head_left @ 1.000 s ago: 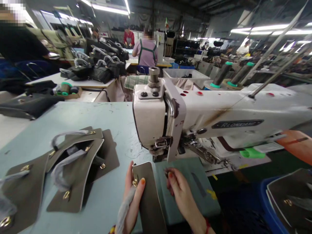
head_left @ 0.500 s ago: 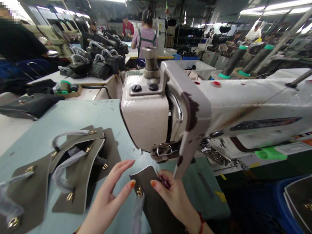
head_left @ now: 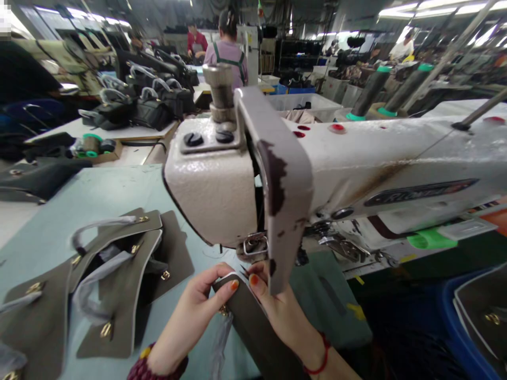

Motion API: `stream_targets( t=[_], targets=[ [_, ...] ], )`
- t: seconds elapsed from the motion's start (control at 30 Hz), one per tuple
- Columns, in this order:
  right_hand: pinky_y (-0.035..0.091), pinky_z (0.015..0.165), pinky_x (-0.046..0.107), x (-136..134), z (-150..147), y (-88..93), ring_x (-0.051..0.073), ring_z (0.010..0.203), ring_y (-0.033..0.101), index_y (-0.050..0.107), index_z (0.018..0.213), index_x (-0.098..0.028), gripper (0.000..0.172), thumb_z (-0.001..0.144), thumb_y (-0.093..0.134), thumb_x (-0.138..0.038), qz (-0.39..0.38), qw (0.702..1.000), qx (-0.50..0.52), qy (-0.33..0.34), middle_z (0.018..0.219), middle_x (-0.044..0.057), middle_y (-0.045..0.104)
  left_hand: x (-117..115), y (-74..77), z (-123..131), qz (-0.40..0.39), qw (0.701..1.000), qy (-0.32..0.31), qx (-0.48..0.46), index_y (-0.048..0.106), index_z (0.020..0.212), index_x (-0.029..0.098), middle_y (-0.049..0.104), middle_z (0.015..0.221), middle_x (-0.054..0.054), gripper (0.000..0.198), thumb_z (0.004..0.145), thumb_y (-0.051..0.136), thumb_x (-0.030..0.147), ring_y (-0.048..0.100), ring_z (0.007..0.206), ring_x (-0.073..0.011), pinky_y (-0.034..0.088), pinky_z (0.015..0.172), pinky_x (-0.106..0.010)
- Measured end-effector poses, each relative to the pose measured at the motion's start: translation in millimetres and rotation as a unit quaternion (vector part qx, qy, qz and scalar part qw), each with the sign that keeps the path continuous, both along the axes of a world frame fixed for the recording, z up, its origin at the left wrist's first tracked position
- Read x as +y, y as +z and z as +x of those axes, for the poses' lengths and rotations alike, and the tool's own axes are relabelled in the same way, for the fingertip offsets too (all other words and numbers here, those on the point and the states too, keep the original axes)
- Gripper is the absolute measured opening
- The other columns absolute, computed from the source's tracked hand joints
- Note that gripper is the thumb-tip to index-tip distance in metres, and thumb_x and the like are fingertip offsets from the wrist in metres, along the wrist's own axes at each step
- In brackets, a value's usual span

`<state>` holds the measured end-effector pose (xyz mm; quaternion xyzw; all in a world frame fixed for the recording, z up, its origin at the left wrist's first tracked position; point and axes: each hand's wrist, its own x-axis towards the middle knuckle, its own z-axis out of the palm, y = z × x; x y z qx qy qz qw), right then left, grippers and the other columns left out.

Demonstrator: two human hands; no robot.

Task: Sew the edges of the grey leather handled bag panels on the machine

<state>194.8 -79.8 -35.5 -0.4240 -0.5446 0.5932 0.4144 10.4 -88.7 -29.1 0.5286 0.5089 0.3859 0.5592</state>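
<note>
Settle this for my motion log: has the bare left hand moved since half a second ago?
Yes. Against the white metal sewing machine, the left hand has shifted rightward, toward it, and now touches the grey-brown flat panel.

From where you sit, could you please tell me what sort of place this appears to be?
It looks like a bag-sewing workshop: a large white sewing machine dominates the view, black handled bags are piled beyond it, and dark thread spools with green ends stand behind it.
</note>
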Motion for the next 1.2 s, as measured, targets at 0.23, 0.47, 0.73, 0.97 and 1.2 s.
stream_targets(
  t=[0.23, 0.47, 0.73, 0.97, 1.2],
  targets=[
    [0.047, 0.079, 0.018, 2.2, 0.8, 4.8, 0.012, 0.09, 0.063, 0.06, 0.104, -0.023, 0.015, 0.096, 0.052, -0.033, 0.037, 0.999, -0.005, 0.005, 0.098, 0.001, 0.066, 4.5, 4.0, 7.6, 0.04, 0.998, 0.031, 0.041, 0.065, 0.087, 0.021, 0.063, 0.084, 0.0, 0.013, 0.088, 0.061, 0.033, 0.056, 0.08, -0.014, 0.042, 0.074, -0.022],
    [0.05, 0.074, 0.018, 4.2, 5.3, 14.2, 0.013, 0.086, 0.065, 0.06, 0.098, -0.022, 0.009, 0.094, 0.055, -0.028, 0.05, 0.999, -0.008, 0.02, 0.089, 0.0, 0.067, 3.6, 3.2, 12.3, 0.067, 0.996, 0.057, 0.033, 0.066, 0.084, 0.021, 0.065, 0.079, 0.0, 0.009, 0.087, 0.063, 0.029, 0.06, 0.079, -0.0153, 0.045, 0.076, -0.024],
    [0.051, 0.075, 0.022, 6.2, 5.9, 12.3, 0.015, 0.087, 0.064, 0.06, 0.094, -0.022, 0.012, 0.094, 0.054, -0.032, 0.03, 0.999, -0.007, 0.013, 0.093, 0.002, 0.067, 4.9, 8.2, 15.3, 0.052, 0.996, 0.056, 0.044, 0.067, 0.084, 0.02, 0.068, 0.082, -0.002, 0.012, 0.086, 0.063, 0.031, 0.062, 0.08, -0.0173, 0.046, 0.071, -0.025],
    [0.049, 0.072, 0.021, 2.9, 7.4, 5.2, 0.014, 0.084, 0.063, 0.059, 0.098, -0.022, 0.013, 0.095, 0.053, -0.034, 0.029, 0.999, -0.032, 0.007, 0.091, 0.001, 0.067, 4.2, 2.1, 16.1, 0.061, 0.995, 0.055, 0.047, 0.066, 0.085, 0.022, 0.068, 0.082, 0.0, 0.009, 0.087, 0.063, 0.03, 0.062, 0.083, -0.0165, 0.046, 0.075, -0.024],
    [0.049, 0.077, 0.021, 1.7, 8.7, -1.2, 0.015, 0.088, 0.064, 0.059, 0.101, -0.021, 0.019, 0.094, 0.055, -0.039, 0.009, 0.999, -0.024, 0.019, 0.093, 0.002, 0.066, 3.7, -10.0, 14.2, 0.077, 0.994, 0.053, 0.049, 0.066, 0.087, 0.023, 0.067, 0.084, 0.0, 0.006, 0.087, 0.063, 0.029, 0.06, 0.079, -0.0149, 0.046, 0.073, -0.023]
  ],
)
